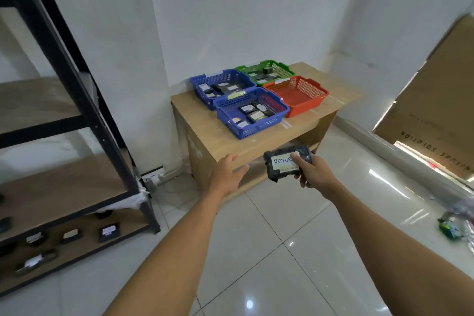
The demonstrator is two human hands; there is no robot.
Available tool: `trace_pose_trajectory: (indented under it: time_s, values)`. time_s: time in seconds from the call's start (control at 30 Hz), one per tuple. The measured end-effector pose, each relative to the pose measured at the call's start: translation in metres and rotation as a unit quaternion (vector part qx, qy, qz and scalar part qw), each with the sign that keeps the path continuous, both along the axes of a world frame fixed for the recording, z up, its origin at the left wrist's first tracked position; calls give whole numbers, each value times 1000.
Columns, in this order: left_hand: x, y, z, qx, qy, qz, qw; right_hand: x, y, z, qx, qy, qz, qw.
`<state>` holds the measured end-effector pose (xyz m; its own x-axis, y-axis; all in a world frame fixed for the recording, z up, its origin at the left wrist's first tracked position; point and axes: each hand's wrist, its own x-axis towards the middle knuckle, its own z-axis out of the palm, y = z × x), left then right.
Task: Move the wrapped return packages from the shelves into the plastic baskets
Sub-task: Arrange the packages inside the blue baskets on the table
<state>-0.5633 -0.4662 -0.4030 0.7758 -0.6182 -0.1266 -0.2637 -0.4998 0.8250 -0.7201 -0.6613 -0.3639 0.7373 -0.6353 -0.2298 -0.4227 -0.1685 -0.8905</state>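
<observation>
**Return package in my right hand, short of the baskets**

Black wrapped package (286,162) gripped in my right hand (309,170), thumb on its label. Left hand (227,172) just beside it, fingers straight, holding nothing. Beyond both hands on the table (213,133): near blue basket (252,113), far blue basket (221,87) and green basket (265,71) hold packages; red basket (296,93) doesn't.
</observation>
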Motion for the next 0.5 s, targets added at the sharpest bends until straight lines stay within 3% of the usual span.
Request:
trace_pose_trajectory:
  time_s: [0.27, 0.5]
  values:
    - [81, -95, -17, 24, 11, 52, 998, 111, -123, -1, 0, -17, 30, 999]
    - [164, -177, -55, 29, 21, 139, 990, 245, -235, -41, 0, -5, 111, 994]
